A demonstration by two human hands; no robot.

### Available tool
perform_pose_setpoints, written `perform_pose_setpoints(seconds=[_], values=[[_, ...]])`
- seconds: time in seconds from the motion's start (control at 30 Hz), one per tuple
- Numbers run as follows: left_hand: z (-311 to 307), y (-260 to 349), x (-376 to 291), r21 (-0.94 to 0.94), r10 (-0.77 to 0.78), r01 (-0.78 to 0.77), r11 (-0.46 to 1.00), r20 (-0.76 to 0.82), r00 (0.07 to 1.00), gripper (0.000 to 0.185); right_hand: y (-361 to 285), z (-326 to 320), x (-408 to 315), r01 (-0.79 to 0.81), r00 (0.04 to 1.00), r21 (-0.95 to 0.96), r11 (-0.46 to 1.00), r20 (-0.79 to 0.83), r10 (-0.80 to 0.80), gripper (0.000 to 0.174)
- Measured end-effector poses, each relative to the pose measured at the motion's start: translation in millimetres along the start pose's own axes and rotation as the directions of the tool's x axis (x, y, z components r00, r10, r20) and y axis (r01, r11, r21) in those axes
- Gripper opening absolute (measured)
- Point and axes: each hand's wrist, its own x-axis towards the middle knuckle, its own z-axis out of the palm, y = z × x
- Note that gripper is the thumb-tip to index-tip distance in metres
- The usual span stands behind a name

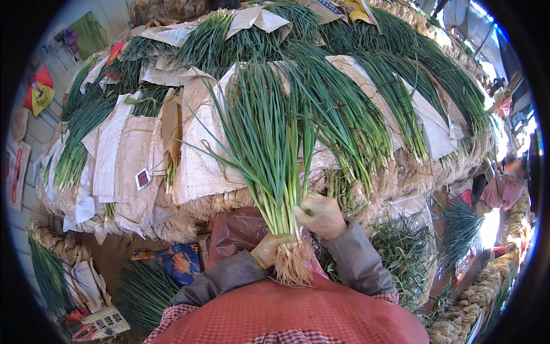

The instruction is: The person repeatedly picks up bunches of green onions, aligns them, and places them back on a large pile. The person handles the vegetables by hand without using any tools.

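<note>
A bunch of green onions stands before me, with white stalks low down and long green leaves fanning out over the pile. My left hand is closed round its base, just above the hanging pale roots. At the right side of the stalks is my right hand, its fingers curled against the outer leaves. Whether those fingers pinch a stalk is hidden. Beneath the bunch, a red plastic apron covers my lap.
A large heap of green onions rises ahead, partly covered by woven sacks. Loose leaves lie on sacking at right. More onions and a blue printed bag are at lower left. Another person is at far right.
</note>
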Motion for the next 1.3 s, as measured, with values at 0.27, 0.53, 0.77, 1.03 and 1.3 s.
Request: perform_pose_setpoints(seconds=[0.27,0.53,0.77,1.03,1.3], values=[[-39.3,-15.5,12.1,-0.271,-0.023,0.086,0.959,0.226,0.974,0.061,26.0,-6.4,-15.8,-0.630,0.674,0.764,0.140,0.449,0.586,0.022],[-17.3,-3.7,1.1,-0.249,0.092,-0.032,0.968,0.236,0.967,0.058,37.7,39.4,6.1,-0.434,0.699,0.888,-0.150,0.437,0.566,0.025],[-34.9,-18.4,12.0,-0.302,-0.012,0.085,0.950,0.235,0.972,0.057,45.6,5.8,-142.4,-0.344,0.537,0.912,-0.225,0.388,0.749,0.015],[-29.0,-10.8,14.3,-0.278,-0.145,0.239,0.930,0.319,0.937,0.051,24.4,16.3,-66.2,-0.547,0.788,0.837,0.016,0.508,0.346,0.062],[-44.2,-17.7,16.7,-0.411,-0.124,0.327,0.851,0.447,0.886,0.041,-8.2,8.5,-66.5,-0.474,0.793,0.881,-0.008,0.430,0.431,0.063]])
